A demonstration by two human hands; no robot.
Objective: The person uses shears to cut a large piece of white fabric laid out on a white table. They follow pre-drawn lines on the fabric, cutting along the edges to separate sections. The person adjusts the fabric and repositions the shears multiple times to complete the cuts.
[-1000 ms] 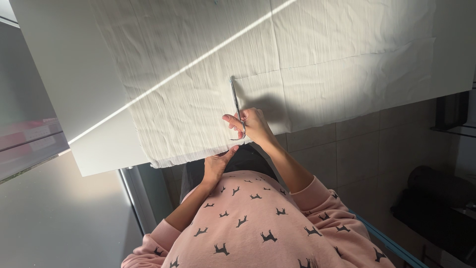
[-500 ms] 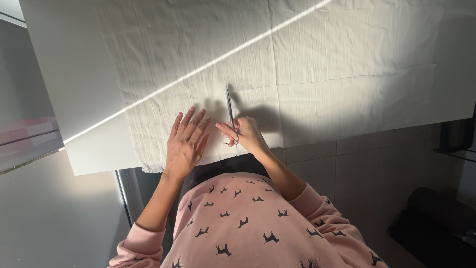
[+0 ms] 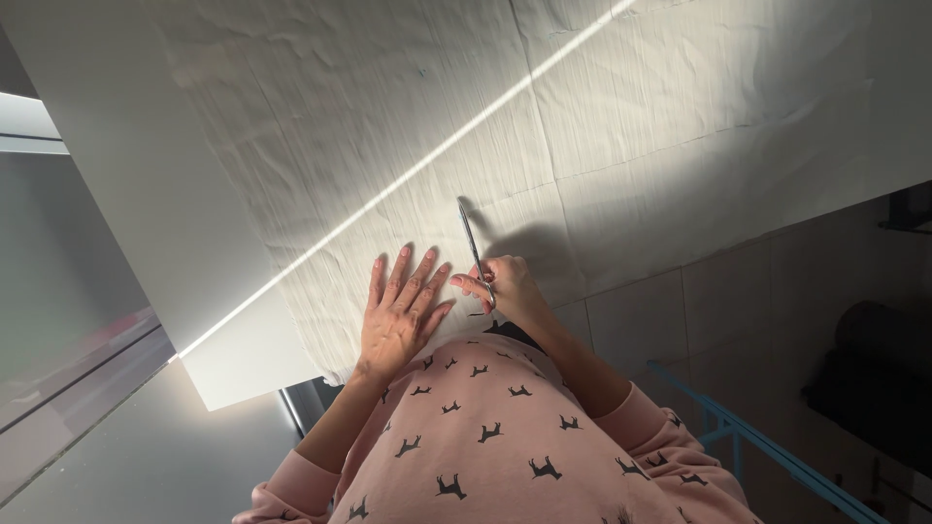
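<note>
Right hand (image 3: 505,289) is closing its grip around slim metal scissors (image 3: 474,247), blades pointing away over wrinkled white cloth (image 3: 388,126). Left hand (image 3: 400,311) is lying flat, fingers spread, just beside it on the white bench (image 3: 126,175); tiled floor (image 3: 738,330) sitting off right.

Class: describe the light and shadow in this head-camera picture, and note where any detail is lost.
Head view: a thin bright sunbeam crosses the white fabric diagonally; the right hand and scissors cast a soft shadow rightwards; the floor at right is dark, hiding detail.
</note>
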